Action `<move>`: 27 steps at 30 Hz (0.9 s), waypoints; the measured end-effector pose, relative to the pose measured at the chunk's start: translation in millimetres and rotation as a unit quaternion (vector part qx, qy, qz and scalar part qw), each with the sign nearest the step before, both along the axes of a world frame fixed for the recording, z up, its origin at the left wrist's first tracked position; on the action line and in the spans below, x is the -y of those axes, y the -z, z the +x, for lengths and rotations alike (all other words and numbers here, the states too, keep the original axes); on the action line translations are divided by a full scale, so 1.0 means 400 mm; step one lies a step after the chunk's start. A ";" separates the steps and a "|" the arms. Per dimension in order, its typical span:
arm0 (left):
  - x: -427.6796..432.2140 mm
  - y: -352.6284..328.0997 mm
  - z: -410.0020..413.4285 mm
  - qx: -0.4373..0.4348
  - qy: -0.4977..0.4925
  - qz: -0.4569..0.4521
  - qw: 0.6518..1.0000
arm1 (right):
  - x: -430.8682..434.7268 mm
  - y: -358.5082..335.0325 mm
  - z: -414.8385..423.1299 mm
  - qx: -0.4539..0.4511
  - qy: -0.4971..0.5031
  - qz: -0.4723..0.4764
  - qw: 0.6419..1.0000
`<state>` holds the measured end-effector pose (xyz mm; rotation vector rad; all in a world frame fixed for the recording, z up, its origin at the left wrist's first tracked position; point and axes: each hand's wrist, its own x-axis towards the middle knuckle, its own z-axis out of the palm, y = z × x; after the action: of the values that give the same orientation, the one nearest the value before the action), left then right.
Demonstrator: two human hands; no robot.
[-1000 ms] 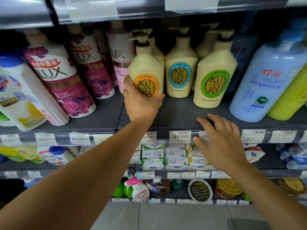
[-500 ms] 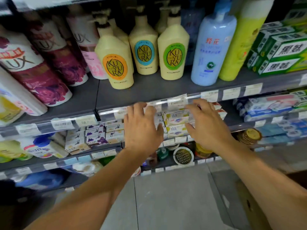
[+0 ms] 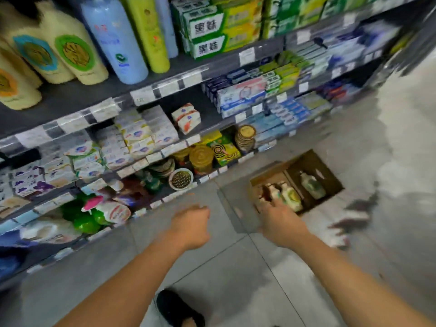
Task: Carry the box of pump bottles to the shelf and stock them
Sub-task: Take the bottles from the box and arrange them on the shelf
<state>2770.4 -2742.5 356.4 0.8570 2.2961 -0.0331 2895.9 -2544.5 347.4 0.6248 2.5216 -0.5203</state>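
Box [image 3: 297, 182] open on floor, right of the shelving, a few pump bottles [image 3: 291, 197] left inside; cream bottles [image 3: 70, 57] already stand on upper shelf [image 3: 99, 93], far left. Stocking looks partly done. Right hand [image 3: 280, 220] at box's near rim, fingers blurred, grip cannot be told; left hand [image 3: 191, 223] loosely curled, empty. Bare tile floor [image 3: 236, 267] gives open room near box
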 end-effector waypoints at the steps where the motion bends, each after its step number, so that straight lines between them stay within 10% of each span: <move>1: -0.036 0.006 0.058 0.013 0.014 -0.010 1.000 | -0.043 -0.005 0.067 0.013 0.023 -0.011 1.000; 11: -0.313 -0.009 0.345 0.095 0.009 -0.050 0.994 | -0.358 -0.036 0.407 0.082 0.114 -0.024 0.990; 27: -0.802 0.229 0.189 0.201 -0.090 -0.055 0.974 | -0.781 0.178 0.139 0.157 0.157 -0.091 0.971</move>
<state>2846.2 -2421.9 264.7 0.5386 1.9599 0.0848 2951.6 -2231.9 276.2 0.9602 2.0618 -0.6943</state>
